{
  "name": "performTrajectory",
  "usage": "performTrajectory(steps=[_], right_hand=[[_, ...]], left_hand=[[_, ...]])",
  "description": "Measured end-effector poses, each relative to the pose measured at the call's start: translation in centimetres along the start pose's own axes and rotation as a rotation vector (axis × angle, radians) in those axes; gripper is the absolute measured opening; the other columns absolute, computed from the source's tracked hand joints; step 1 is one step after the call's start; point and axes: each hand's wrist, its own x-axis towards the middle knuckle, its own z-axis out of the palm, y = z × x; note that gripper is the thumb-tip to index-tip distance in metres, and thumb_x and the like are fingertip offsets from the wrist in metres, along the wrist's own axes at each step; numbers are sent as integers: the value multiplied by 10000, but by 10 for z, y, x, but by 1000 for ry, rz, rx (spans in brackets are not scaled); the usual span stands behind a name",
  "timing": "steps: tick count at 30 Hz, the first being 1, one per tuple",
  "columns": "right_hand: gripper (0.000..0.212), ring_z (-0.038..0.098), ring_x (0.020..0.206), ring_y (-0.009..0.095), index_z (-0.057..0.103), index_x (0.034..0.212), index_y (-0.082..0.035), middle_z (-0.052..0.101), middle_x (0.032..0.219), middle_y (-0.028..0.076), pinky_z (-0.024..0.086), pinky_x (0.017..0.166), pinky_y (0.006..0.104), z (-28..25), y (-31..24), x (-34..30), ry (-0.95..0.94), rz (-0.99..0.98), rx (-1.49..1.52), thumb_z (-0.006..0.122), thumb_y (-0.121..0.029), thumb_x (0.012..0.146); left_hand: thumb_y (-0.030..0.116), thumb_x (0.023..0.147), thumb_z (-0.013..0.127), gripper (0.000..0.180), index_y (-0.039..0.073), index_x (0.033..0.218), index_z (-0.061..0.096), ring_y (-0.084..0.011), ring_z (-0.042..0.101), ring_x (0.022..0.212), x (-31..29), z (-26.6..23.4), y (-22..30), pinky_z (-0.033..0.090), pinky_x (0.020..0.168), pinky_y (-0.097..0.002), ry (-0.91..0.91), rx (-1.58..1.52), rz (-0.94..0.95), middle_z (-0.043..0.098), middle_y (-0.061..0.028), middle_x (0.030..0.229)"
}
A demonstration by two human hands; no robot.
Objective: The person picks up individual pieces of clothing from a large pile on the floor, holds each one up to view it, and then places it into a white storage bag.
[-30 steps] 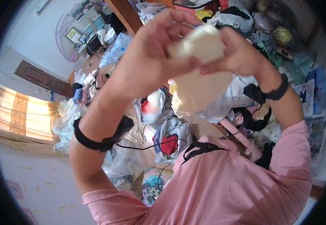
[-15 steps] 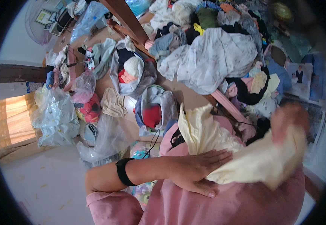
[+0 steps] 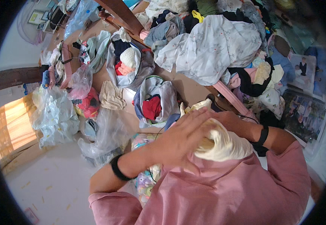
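Note:
A cream cloth lies bunched and curled over on my lap, against the pink fabric of my clothing. My left hand is open, its fingers stretched over the cloth's left side and the thumb apart. At the far edge of the cloth is my right hand, reaching in from the right. Its fingers are hidden behind the left hand and the cloth, so their grip does not show. Each wrist wears a black band.
Open bags stuffed with clothes, one holding a red cloth, stand ahead. Clear plastic bags lie to the left. A white patterned sheet covers part of a large clothes heap. A pink post and brown wooden post stand among them; photographs are at right.
My right hand has swept from the far right to the middle, bringing the cloth's loose end with it. The spread cloth is now curled over. My left hand has lifted and shifted slightly forward.

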Motion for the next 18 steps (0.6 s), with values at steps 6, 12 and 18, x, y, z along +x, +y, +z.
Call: performTrajectory(steps=[6,12,18], right_hand=[[272,618,833,274,574,988,-55,605,881,120,497,702,364,-6,9,-7,-13,158,198,572,-267,817],[1032,391,1281,240,315,1380,15,409,1379,159,281,1077,383,-8,23,-46,109,211,1713,429,-773,725],[589,554,1037,178,483,1261,-11,573,1173,107,448,869,308,42,68,9,-129,970,870,715,-231,767]], left_hand=[[243,641,803,691,-3,1206,491,-376,522,1087,-26,48,-33,424,912,-382,-105,-573,-378,537,-201,1166],[204,791,719,412,-30,1103,586,-173,603,923,-28,78,-34,468,834,-282,470,-1079,-842,628,-94,1067],[329,801,682,423,-74,918,631,-172,632,781,-76,173,-144,500,671,-293,307,-683,-1290,666,-144,837]])
